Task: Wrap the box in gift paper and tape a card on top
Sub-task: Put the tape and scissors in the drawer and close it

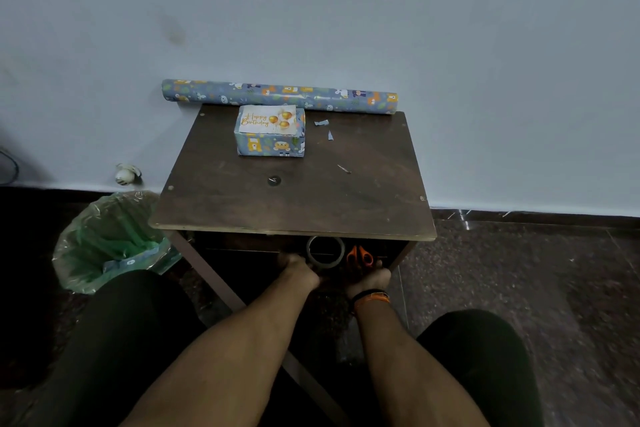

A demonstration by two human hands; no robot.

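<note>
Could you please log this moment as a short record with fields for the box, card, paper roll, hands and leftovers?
box: wrapped box on the table, near its far edge
card: Happy Birthday card lies on top of the box
paper roll: roll lies along the wall behind the box
left hand: below the table edge, at the tape roll
right hand: at the orange scissors
leftovers: paper scraps on the table
bin: green-lined, left of the table

Wrapped box on table, card on top; paper roll behind; bin left of table.
</note>
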